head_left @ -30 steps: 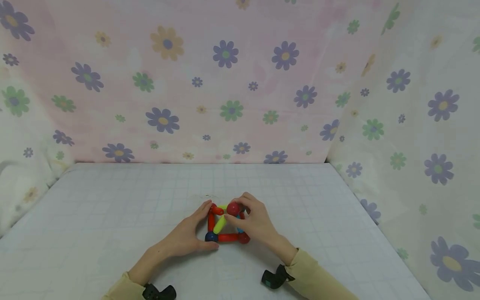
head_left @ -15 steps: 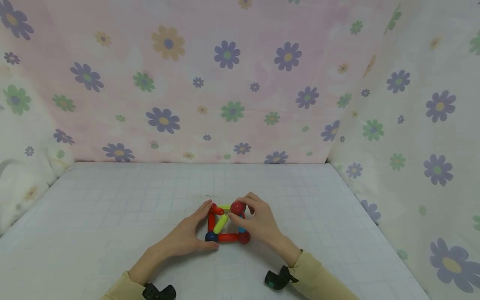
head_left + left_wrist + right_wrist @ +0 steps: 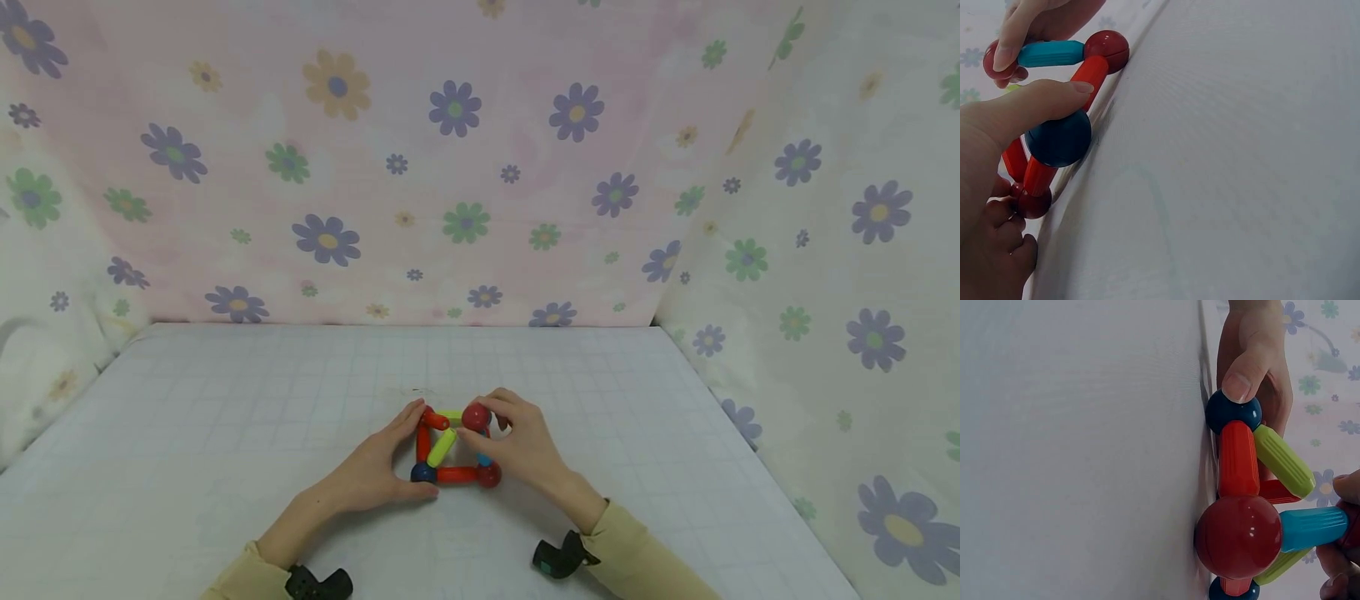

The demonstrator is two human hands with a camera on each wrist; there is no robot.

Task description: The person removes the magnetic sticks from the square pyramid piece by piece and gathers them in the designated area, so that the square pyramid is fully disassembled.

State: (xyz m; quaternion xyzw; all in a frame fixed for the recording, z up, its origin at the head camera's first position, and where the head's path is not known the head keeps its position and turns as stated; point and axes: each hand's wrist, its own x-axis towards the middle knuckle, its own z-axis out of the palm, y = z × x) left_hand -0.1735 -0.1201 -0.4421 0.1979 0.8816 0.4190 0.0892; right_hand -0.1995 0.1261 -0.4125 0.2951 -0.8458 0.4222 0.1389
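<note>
A frame of magnetic balls and rods stands on the table. My left hand (image 3: pixel 367 475) holds its left side, thumb on the dark blue ball (image 3: pixel 423 472) and fingers around the far-left red ball (image 3: pixel 1034 203). A front red rod (image 3: pixel 456 475) joins the blue ball to a red ball (image 3: pixel 489 474). From that one a light blue rod (image 3: pixel 1315 529) rises to the upper red ball (image 3: pixel 476 416), which my right hand (image 3: pixel 525 442) pinches between thumb and fingers. A yellow-green rod (image 3: pixel 442 447) leans up from the blue ball, its upper end apart from the upper red ball.
A white table (image 3: pixel 225 417) with a faint grid lies under the frame. Flower-patterned cloth (image 3: pixel 405 192) hangs behind it and along both sides. Each wrist wears a black camera, one at the left (image 3: pixel 318 583) and one at the right (image 3: pixel 558 557).
My right hand has shifted slightly right with the upper red ball, widening the gap to the tip of the leaning yellow-green rod. The left hand stays put.
</note>
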